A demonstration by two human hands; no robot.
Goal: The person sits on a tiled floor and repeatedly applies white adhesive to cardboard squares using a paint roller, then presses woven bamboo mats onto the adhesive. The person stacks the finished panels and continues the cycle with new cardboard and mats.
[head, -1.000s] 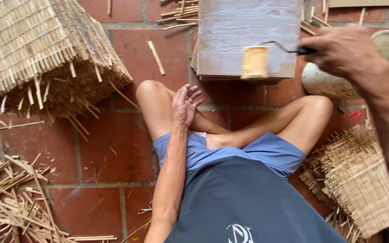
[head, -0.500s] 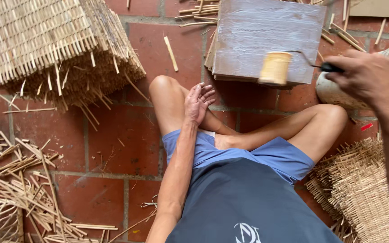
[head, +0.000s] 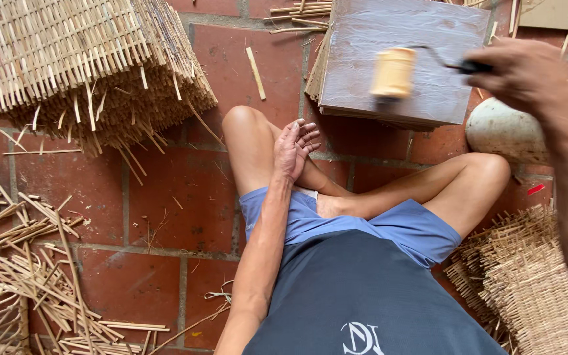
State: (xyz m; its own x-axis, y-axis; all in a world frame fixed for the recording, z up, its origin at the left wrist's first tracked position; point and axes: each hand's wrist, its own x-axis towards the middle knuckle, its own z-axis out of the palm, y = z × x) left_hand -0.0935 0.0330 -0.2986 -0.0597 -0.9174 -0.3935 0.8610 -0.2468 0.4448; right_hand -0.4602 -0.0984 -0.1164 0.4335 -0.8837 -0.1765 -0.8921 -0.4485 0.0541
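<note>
Yellow foam paint roller [head: 393, 73] hovers over the grey-coated board [head: 399, 59], its handle clenched in the right hand [head: 524, 72]; left hand [head: 295, 147] rests open-fingered on the left knee [head: 243, 125].

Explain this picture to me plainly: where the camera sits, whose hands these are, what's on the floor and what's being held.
The camera is worn on a person's head and looks down at their own crossed legs on a red brick floor. Their left hand rests on the left knee, holding nothing. Their right hand grips the dark handle of a small paint roller, held above a flat coated board. Stacks of woven bamboo mats lie at upper left, loose bamboo strips at lower left, more woven pieces at right, and a pale round bowl beside the board.
</note>
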